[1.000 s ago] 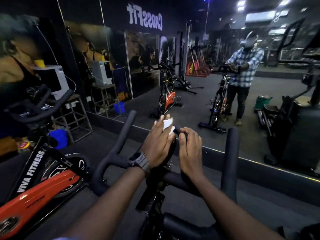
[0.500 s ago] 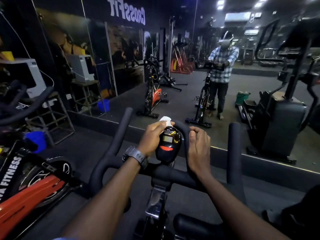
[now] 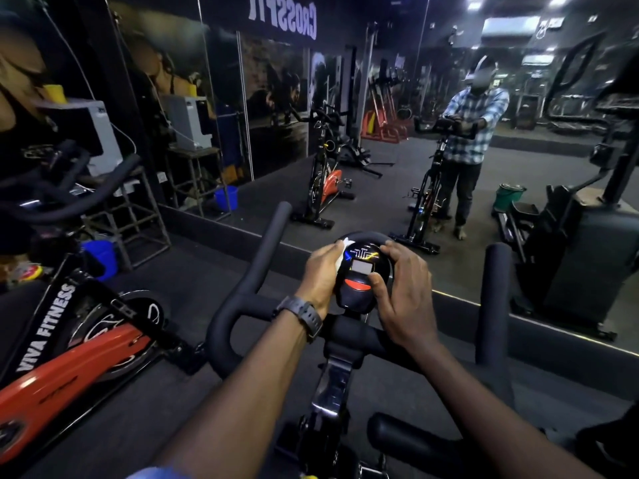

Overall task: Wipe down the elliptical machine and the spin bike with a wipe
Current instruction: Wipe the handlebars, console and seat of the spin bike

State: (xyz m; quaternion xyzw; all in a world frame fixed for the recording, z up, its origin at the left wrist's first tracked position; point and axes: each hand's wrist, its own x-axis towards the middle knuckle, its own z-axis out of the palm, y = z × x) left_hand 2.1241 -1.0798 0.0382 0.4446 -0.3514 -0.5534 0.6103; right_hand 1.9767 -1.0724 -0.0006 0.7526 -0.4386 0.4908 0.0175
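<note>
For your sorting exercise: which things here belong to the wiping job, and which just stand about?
Job: wipe, left hand, right hand, console, handlebar.
Standing about: red bike, blue bucket, green bucket, stool.

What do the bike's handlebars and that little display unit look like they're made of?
The handlebars look covered in matte black foam or rubber: thick, dull, no glare. The display unit looks like glossy hard plastic, since light glints off its face. Neither is certain from sight.

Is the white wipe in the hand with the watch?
Yes, the left hand, wearing the grey wristwatch, presses the white wipe against the black bike console.
</note>
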